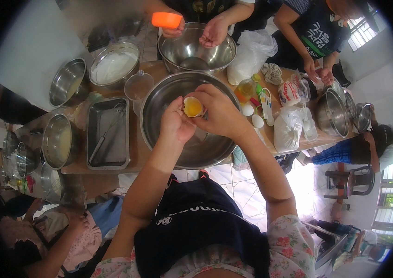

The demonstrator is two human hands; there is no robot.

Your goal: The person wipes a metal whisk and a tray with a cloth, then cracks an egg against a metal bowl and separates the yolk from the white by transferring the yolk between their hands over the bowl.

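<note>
A cracked eggshell [193, 107] with a yellow yolk inside faces up over a wide steel bowl [146, 132]. My left hand [176, 121] grips the shell from its left side. My right hand [219, 111] is closed about the shell's right side, its fingers curled at the rim. Whether a second half of shell lies within the right hand is hidden. Below my hands, the bottom of the bowl is mostly covered from sight. Whole white eggs [257, 121] lie on the table just right of the bowl.
Left of the bowl are a baking pan [123, 160] with a whisk [98, 147], a clear cup [139, 85] and a bowl of white powder [114, 67]. Across the table, a person holds an orange cup [166, 20] over another steel bowl [164, 46]. Plastic bags [288, 132] stand at right.
</note>
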